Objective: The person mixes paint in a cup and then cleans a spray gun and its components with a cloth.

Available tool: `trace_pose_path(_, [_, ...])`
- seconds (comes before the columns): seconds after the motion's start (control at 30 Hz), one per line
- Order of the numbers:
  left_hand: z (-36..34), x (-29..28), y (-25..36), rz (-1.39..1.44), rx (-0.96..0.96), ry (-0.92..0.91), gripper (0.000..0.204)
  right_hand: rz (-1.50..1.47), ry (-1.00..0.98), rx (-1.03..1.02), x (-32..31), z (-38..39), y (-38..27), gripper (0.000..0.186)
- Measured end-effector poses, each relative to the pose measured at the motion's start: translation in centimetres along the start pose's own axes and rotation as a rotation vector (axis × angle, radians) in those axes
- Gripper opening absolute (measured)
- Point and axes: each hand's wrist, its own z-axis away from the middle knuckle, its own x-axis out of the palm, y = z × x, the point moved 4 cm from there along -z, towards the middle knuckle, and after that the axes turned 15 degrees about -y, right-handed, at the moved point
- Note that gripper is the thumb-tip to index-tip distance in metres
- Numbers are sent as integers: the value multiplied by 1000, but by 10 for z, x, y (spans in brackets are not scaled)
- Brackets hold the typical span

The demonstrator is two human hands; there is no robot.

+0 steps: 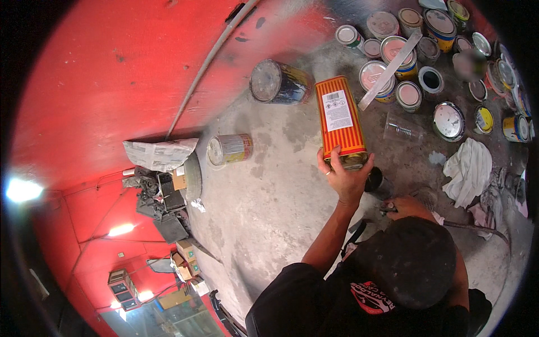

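Note:
My left hand [343,175] is closed around the end of a rectangular metal can [331,135] with red and yellow stripes and a white label. Its fingers press on the metal end closest to me. A dark cup [377,183] is just below and to the right of that end; I cannot tell whether they touch. Beside the cup, my right hand [405,208] grips what appears to be a spray gun [387,209], with a hose [477,226] running off to the right. A black cap [415,261] covers part of the right arm.
Several paint cans [409,95] crowd the far right floor, a paint stick [390,70] across two of them. A clear plastic cup [403,130] and white rag [467,171] lie nearer. Two stained cans [278,82] [230,149] rest by the red wall [123,84]. Boxes [185,253] stand left.

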Motion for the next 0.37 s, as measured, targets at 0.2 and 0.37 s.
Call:
trace_pose_path(0.2, [2,2,-3,-6,15,-7,87,-11,-10,54,0,-1,-1,49])
trace_pose_path(0.37, [3,2,-1,7,15,-15,88,-4,0,44,0,0,-2,49])
